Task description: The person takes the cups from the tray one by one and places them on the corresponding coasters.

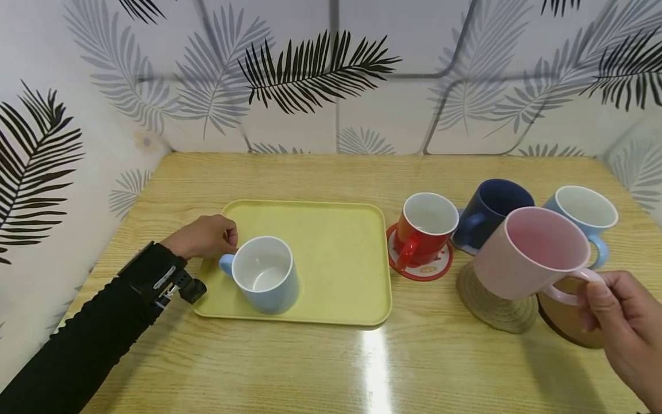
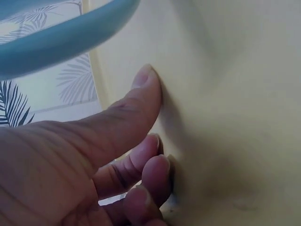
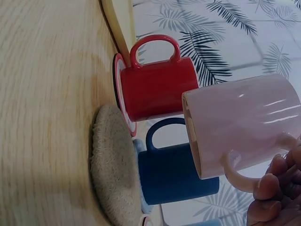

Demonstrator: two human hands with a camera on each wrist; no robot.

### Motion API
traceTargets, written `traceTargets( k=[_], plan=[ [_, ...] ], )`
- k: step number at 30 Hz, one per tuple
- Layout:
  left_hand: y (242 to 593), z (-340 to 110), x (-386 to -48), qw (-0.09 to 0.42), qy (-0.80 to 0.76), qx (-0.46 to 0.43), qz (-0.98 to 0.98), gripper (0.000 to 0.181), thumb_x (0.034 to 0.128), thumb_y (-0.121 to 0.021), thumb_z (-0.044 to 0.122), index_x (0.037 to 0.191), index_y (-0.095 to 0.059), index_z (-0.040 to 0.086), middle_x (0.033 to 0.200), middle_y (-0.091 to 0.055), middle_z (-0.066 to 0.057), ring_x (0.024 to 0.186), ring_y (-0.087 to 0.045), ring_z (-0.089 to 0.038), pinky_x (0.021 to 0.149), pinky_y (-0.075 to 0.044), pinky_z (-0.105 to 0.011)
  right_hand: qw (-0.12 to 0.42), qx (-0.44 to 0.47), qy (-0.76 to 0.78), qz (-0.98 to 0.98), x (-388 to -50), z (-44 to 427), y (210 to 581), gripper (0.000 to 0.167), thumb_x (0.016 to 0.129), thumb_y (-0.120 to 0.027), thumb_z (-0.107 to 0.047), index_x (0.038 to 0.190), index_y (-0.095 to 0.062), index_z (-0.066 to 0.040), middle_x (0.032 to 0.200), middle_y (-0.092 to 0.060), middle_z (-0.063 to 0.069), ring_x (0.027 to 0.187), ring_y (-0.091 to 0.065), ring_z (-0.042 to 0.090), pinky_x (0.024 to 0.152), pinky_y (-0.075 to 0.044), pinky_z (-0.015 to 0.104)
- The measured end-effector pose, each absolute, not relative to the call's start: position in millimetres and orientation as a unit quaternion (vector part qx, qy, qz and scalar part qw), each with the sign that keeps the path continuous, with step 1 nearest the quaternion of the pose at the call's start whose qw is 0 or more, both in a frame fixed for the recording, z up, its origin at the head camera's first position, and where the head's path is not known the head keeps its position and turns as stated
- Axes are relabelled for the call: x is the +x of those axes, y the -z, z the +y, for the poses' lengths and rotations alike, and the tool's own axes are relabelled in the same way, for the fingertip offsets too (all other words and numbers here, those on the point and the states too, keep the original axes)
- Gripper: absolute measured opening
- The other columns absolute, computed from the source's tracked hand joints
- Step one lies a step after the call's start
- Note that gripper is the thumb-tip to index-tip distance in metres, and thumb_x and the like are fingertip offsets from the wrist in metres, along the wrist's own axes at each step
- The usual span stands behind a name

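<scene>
My right hand grips the handle of a pink mug, which hangs above a round woven coaster. In the right wrist view, a gap separates the pink mug from the woven coaster. A light blue mug with a white inside stands on the yellow tray, handle pointing left. Beside that handle is my left hand, fingers loosely curled over the tray's left edge. The left wrist view shows the thumb apart from the blue handle, with nothing between thumb and fingers.
Right of the tray, a red mug stands on a red and white coaster. Behind the pink mug are a dark blue mug and another light blue mug. A brown coaster lies beside my right hand. A patterned wall covering borders the table.
</scene>
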State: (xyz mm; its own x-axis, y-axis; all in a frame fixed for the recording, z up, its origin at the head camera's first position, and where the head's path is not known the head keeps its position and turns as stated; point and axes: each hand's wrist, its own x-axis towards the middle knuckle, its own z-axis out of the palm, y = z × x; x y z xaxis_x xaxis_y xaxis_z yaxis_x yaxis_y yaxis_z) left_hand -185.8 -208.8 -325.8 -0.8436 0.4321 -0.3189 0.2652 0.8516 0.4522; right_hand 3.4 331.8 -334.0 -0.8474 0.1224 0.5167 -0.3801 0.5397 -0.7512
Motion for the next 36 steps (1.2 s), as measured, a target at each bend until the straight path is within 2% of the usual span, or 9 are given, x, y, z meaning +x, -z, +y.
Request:
traceTargets(
  k=[9,19,36],
  plan=[
    [324.6,-206.5,-184.3,0.209,-0.200,0.176,0.941,0.017,0.0896,-0.074,0.008,0.082,-0.059,0.003,0.081,-0.056,-0.008,0.074,-0.051,-0.023,0.062,-0.040,-0.029,0.268,0.068,-0.507,-0.816,4.5,336.6,343.1,0.028,0.101,-0.039,0.013,0.085,-0.054,-0.004,0.075,-0.055,-0.006,0.058,-0.047,0.005,0.052,-0.037,0.018],
    [326.4,-207.3,-185.6,0.206,-0.195,0.183,0.941,0.017,0.0893,-0.074,0.010,0.083,-0.059,0.003,0.080,-0.055,-0.007,0.072,-0.050,-0.021,0.062,-0.039,-0.030,0.271,0.028,-0.455,-0.848,7.4,336.6,349.0,0.025,0.102,-0.041,0.010,0.082,-0.051,-0.002,0.073,-0.053,-0.010,0.059,-0.047,0.002,0.055,-0.038,0.014],
    [325.1,-207.3,-184.4,0.207,-0.188,0.180,0.943,0.018,0.0896,-0.074,0.011,0.083,-0.059,0.003,0.081,-0.056,-0.007,0.072,-0.050,-0.022,0.062,-0.040,-0.030,0.222,-0.003,-0.424,-0.878,11.4,341.1,355.4,0.021,0.105,-0.046,0.000,0.086,-0.054,-0.006,0.068,-0.053,-0.009,0.062,-0.049,0.000,0.057,-0.041,0.011]
  ],
)
